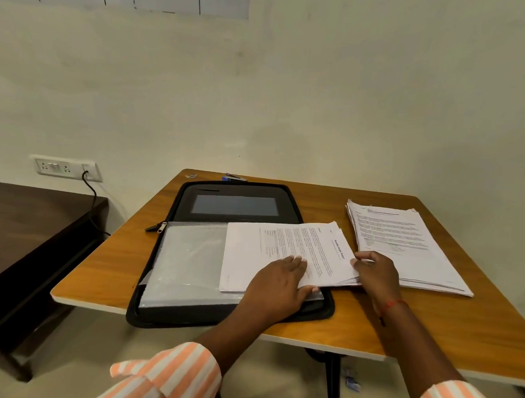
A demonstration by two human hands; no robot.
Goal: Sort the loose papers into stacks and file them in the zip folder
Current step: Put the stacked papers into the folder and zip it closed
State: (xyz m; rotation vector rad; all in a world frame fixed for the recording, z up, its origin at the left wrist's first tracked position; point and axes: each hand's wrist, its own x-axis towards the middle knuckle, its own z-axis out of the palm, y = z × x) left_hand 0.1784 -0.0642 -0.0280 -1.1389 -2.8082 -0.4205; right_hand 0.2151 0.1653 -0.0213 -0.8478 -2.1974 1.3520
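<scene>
- Two piles of printed paper are in view: the left stack lies across the open zip folder, and the right stack sits on the wooden table just beside the folder's right side.
- The zip folder lies flat and open near the table's front edge, its black upper half bare and a clear plastic sleeve covering the lower half.
- The left stack is turned sideways, its print running across the view. It covers the right part of the sleeve, and its right end juts out past the folder's rim.
- The left hand rests palm down on the near part of the left stack, fingers straight and spread flat on the top sheet. The thumb shows at the stack's near edge.
- The right hand grips the right end of the left stack, thumb on top and fingers curled round the edge. It sits between the two stacks, over the near left corner of the right stack.
- The right stack lies apart from the left hand, its sheets slightly fanned at the edges.
- A red thread circles the right wrist, and both arms wear orange-and-white striped sleeves.
- The zip pull hangs off the folder's left side.
- A small blue object lies at the table's far edge, behind the folder.
</scene>
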